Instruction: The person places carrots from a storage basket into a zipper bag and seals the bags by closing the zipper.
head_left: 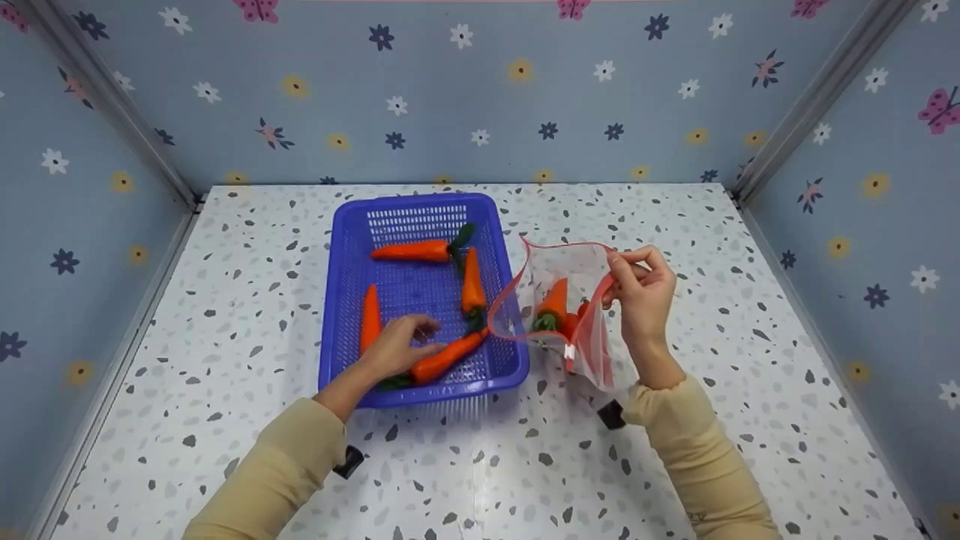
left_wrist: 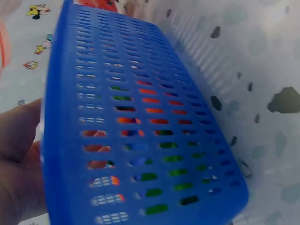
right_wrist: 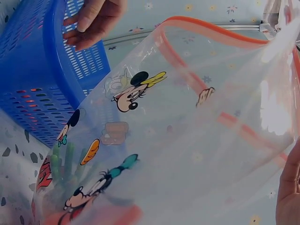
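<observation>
So the left hand [head_left: 401, 345] is down inside the blue basket [head_left: 516, 367], right over the front carrot [head_left: 450, 358], fingers loosely bent and not wrapped around anything. Can't tell if the thumb's actually touching that carrot. It lies at a slant along the near wall, its tip up by the leaves of the right-side carrot [head_left: 472, 283]. The left carrot [head_left: 370, 315] is partly covered by the hand, and the far carrot [head_left: 412, 251] sits crosswise near the back with its leafy end to the right. Meanwhile the right hand [head_left: 645, 289] has its fingers pinched on the red-edged rim of a clear zip bag [head_left: 600, 352], which is gaping wide just beside the basket on the speckled bench [head_left: 262, 247]. Inside the bag there's a bagged carrot [head_left: 553, 301], leaves toward the near side, next to something red [head_left: 570, 327], too blurry to name. The right wrist view shows cartoon prints [right_wrist: 129, 97] on the plastic. Both sleeves [head_left: 281, 457] are tan, and there's flowery panelling [head_left: 450, 75] all around.
</observation>
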Available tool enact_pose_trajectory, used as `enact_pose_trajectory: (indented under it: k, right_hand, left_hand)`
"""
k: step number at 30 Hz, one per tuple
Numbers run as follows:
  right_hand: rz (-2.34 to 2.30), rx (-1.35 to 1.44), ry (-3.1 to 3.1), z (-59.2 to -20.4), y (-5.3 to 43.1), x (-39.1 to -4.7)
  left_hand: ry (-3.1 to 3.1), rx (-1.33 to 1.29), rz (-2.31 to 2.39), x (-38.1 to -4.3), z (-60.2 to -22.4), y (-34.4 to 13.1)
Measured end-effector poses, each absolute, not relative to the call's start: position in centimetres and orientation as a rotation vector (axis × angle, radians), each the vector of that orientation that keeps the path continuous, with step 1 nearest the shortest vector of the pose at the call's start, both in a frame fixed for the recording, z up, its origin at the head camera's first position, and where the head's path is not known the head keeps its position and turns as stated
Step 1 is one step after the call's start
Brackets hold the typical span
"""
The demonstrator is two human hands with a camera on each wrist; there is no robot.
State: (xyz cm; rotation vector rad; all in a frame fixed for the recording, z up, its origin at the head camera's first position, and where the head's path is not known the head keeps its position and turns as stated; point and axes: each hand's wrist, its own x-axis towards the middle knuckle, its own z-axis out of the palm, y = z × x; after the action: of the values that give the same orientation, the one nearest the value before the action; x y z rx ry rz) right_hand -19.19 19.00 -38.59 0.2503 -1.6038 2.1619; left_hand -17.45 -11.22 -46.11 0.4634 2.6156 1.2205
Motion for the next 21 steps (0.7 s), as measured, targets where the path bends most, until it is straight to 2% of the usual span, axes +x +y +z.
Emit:
enact_pose_trajectory:
  k: [21]
  right_hand:
    - [2.125,0.196,-1.649,-38.5,19.1,-19.3]
  left_hand:
    - [2.459,0.409,0.891,-17.8,-48.8,-11.7]
